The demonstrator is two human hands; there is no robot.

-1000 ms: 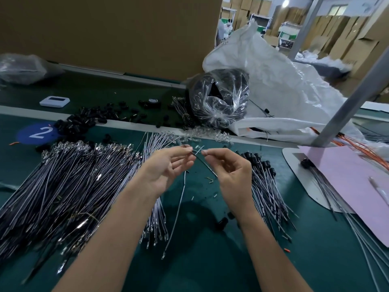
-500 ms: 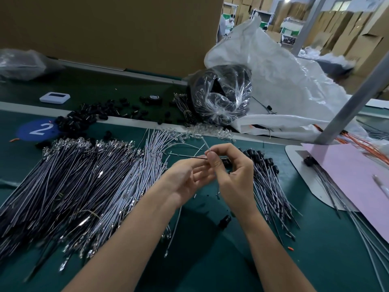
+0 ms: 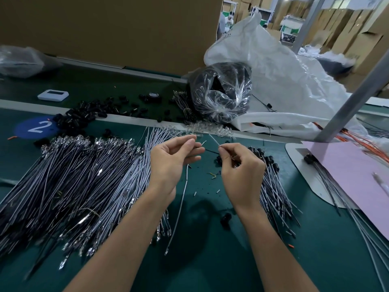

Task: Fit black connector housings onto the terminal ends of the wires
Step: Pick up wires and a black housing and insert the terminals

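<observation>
at the middle of the worktop: two hands lining up wire ends

above the worktop's (image 3: 200, 270) middle, the left hand (image 3: 172, 163) is pinching a pale wire (image 3: 182, 203) between thumb and forefinger. the wire's tail is trailing down toward the near edge, likely so the terminal end is standing free at the fingertips. the right hand (image 3: 242, 173) is curling its fingers in, thumb and forefinger clamping a second wire tip (image 3: 213, 140) that is pointing toward the far edge. whether a black housing is sitting inside that palm i cannot tell. the unfitted wires (image 3: 73, 186) are fanning out toward the left edge, within easy reach of the left hand. the fitted wires (image 3: 273, 186) are piling just beside the right wrist. loose black housings (image 3: 84, 116) are lying along the far edge, near a clear bag (image 3: 221, 95) of more. one stray housing (image 3: 226, 218) is lying near the right forearm. the step in hand is looking like aligning terminal and housing.
</observation>
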